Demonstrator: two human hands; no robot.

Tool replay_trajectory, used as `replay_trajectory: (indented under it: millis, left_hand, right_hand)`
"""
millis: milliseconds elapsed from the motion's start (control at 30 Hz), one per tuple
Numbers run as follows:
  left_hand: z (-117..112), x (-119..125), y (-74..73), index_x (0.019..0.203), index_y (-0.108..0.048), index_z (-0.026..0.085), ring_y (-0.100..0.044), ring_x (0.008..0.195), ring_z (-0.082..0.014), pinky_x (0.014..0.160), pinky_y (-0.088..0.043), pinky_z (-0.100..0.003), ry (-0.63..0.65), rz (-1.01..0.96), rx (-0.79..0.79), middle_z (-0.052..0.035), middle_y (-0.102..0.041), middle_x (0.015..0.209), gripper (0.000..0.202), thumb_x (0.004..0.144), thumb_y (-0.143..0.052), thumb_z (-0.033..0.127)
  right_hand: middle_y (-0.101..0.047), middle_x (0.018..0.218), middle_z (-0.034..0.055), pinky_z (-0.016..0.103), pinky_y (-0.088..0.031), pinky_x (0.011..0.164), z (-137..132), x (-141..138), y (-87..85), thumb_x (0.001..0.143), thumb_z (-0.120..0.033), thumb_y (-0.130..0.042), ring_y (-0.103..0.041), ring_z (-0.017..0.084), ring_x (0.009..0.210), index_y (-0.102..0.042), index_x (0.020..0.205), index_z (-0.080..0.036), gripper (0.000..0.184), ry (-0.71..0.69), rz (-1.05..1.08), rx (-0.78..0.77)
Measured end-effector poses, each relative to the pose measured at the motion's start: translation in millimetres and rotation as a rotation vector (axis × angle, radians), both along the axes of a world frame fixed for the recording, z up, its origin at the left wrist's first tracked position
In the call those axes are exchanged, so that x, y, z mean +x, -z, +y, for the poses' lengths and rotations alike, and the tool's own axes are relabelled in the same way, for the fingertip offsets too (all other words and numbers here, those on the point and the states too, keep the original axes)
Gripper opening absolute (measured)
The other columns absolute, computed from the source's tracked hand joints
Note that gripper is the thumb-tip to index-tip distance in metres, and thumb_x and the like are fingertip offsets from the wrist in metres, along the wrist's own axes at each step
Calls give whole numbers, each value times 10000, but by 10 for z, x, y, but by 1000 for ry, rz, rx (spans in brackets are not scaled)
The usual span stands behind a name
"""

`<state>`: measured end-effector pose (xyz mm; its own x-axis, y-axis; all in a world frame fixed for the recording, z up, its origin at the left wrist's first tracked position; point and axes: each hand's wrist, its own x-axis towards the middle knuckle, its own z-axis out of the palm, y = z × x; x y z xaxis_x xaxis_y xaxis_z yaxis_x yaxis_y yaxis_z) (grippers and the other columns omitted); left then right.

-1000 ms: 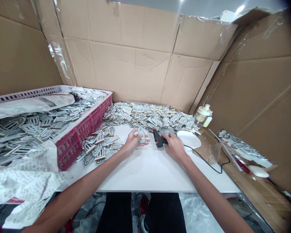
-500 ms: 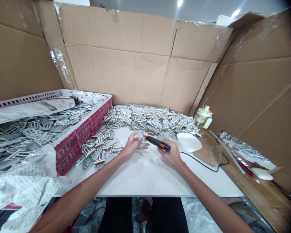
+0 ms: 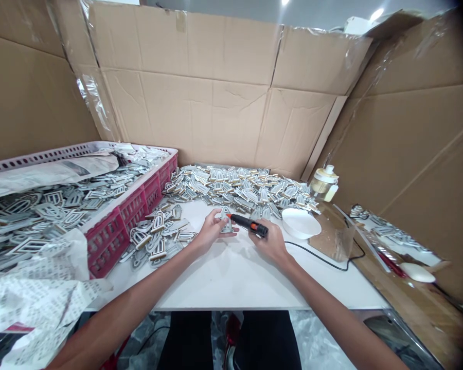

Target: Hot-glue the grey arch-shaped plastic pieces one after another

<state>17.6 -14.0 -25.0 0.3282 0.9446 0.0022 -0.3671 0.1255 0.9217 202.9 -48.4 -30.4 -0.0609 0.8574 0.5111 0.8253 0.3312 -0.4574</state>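
Head view: right hand [image 3: 270, 243] points glue gun [image 3: 250, 224] leftward at tag [image 3: 226, 225].

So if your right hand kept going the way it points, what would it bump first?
The right hand, holding a black and orange tool, would probably reach the arch-shaped tags at the front of the pile first. Depth is hard to judge. The tool tip points at the tag in the left hand.

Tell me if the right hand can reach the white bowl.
Probably yes: the right hand is close to the white bowl, with nothing standing between them. It holds a black-and-orange tool, though, which it would likely need to put down first.
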Motion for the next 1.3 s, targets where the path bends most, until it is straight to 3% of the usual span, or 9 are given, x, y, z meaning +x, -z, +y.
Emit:
replay_trajectory:
  millis: [700,867,967,1133,1300]
  left_hand:
    - [14,5,39,942,-431,183,-683,716,-196,771,-538,-470,1,-9,3,-12,-645,761,284,746,-632,227]
    - [15,7,21,939,-433,181,-683,701,-191,778,-535,-464,-10,-9,-3,-11,-644,759,273,747,-625,212]
    - [9,-1,9,934,-440,175,-682,699,-189,798,-527,-465,-14,-5,-18,-17,-646,760,275,739,-632,205]
    - [-29,-25,-9,963,-449,163,-682,727,-223,788,-517,-487,161,32,5,-66,-667,797,328,721,-659,239]
    - [-59,-55,-77,990,-447,167,-683,768,-245,804,-509,-476,251,-9,43,-80,-671,837,359,723,-666,263]
  right_hand:
    - [-555,646,0,229,-316,545,24,2,76,716,-291,-537,-484,145,600,-483,673,-194,119,15,92,-18]
    - [-569,666,-2,232,-310,557,-25,-32,40,736,-289,-521,-504,148,625,-510,692,-197,102,29,23,-23]
    - [-612,783,12,239,-293,561,-55,-42,6,722,-276,-531,-536,164,691,-569,812,-209,119,88,-100,-2]
    - [-623,873,22,248,-244,536,-13,31,-18,732,-299,-531,-553,175,728,-598,938,-240,225,311,-241,-38]
    - [-626,843,17,252,-226,533,11,47,0,712,-331,-571,-557,173,718,-625,908,-244,221,310,-258,-134]
